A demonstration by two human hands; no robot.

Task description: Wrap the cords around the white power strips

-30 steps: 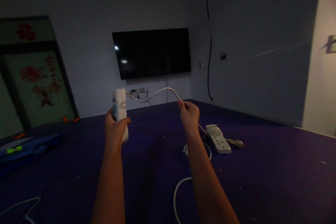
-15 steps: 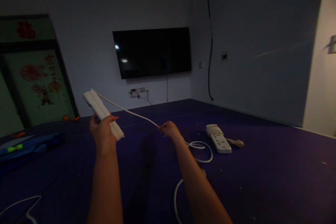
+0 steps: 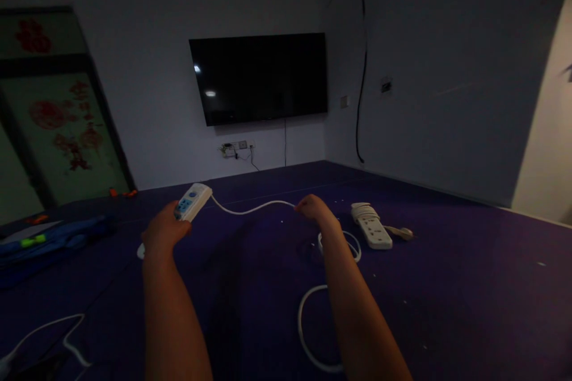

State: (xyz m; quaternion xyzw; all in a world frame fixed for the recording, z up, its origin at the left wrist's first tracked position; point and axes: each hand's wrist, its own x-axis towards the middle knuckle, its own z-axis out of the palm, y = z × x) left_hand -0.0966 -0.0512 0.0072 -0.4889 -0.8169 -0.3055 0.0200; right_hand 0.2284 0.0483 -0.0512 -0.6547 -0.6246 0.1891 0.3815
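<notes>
My left hand [image 3: 161, 231] is closed around a white power strip [image 3: 191, 202] with blue switches, held low over the dark purple floor, its socket face up. A white cord [image 3: 250, 209] runs from the strip's far end across to my right hand [image 3: 314, 209], which pinches it. Past my right hand the cord drops to the floor in loose loops [image 3: 308, 321] under my right forearm.
A second white power strip [image 3: 371, 225] with a beige plug [image 3: 403, 231] lies on the floor to the right. A wall-mounted TV [image 3: 261, 77] and wall sockets [image 3: 236, 146] are ahead. Blue items [image 3: 49, 238] lie at left; another white cable [image 3: 49, 333] is at bottom left.
Both hands have come down toward the floor. The strip, tilted up to the left before, now lies low with its sockets facing up, and the cord sags between my hands.
</notes>
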